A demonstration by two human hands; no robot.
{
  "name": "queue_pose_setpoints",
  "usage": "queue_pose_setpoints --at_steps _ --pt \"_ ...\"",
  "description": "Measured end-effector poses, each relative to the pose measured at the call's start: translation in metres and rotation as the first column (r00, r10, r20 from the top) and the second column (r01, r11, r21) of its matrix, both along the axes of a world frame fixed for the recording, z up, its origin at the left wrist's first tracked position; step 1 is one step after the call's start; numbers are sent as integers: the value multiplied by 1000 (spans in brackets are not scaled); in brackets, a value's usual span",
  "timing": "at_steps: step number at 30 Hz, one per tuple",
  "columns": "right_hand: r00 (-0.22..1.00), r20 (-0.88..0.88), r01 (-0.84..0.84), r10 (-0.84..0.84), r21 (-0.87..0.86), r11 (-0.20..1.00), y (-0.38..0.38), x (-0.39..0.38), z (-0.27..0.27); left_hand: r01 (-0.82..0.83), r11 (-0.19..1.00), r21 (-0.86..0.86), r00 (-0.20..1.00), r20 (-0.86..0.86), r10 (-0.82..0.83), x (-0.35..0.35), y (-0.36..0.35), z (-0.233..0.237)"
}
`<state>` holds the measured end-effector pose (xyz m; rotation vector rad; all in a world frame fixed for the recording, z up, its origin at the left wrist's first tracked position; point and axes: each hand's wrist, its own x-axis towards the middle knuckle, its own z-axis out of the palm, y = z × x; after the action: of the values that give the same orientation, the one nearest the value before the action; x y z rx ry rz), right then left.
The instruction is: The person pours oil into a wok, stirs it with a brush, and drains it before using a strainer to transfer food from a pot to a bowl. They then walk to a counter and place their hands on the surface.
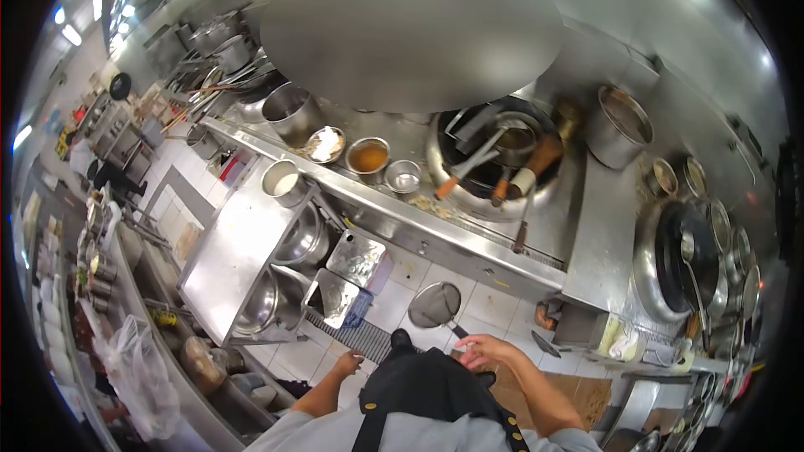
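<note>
Right grip (pixel 483 352) half-open (at strainer (pixel 435 305) handle)

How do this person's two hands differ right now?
The left hand is empty, fingers loosely open above the tiled floor; the right hand is curled by the handle end of the mesh strainer, though its grip is unclear. The left hand sits farther from the strainer than the right hand. Both are bare.

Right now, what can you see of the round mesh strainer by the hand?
The strainer is a round, shallow bowl of grey wire mesh with a metal rim and a dark handle slanting downward. It is tilted, its face toward the camera, above the white floor tiles. The handle's end meets the right hand; the grip itself is unclear.
</note>
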<state>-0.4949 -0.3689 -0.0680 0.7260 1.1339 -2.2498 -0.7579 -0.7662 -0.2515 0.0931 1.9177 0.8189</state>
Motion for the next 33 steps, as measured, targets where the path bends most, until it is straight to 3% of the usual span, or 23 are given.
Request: queue_pose_setpoints --at_steps 3,7,9,11,17,18,19,21,23,25,27,30,32,33 --pt "992 -43 -122 120 -39 992 -2 -49 48 -83 996 35 995 55 81 -22 -17 -16" --pt "978 -150 -159 145 -86 984 -8 -128 113 -54 998 21 996 79 53 -36 -35 -41" --pt "972 -180 -165 154 -48 985 -16 -165 146 -84 996 39 992 100 79 -39 -42 -42" --pt "927 -327 -179 183 43 983 -17 -198 178 -198 979 55 968 171 186 -41 -50 -39" --pt "785 -609 44 112 235 971 -5 -267 299 -311 949 52 933 206 295 -54 -74 -43" --pt "750 -653 128 106 301 945 -4 -277 306 -358 933 31 914 215 344 -59 -78 -45" --pt "723 -691 245 20 283 927 -1 -291 302 -365 930 35 912 213 350 -64 -80 -44" --pt "754 -646 310 -121 187 932 19 -329 293 -457 889 19 874 192 446 -70 -85 -46" --pt "800 -582 272 -146 135 953 44 -388 276 -505 863 23 849 190 492 -75 -91 -36" --pt "845 -534 175 -15 250 952 70 -448 267 -550 834 30 823 185 536 -79 -96 -24" --pt "856 -515 298 -54 404 865 82 -509 275 -671 741 24 733 171 658 -82 -99 -21" --pt "779 -619 378 -100 336 863 138 -611 269 -817 574 43 572 183 800 -75 -101 -11" --pt "787 -593 403 -170 284 870 179 -677 267 -851 515 103 524 219 823 -60 -106 -18" --pt "796 -556 432 -238 246 868 200 -707 264 -825 553 114 565 181 805 -55 -103 -10"
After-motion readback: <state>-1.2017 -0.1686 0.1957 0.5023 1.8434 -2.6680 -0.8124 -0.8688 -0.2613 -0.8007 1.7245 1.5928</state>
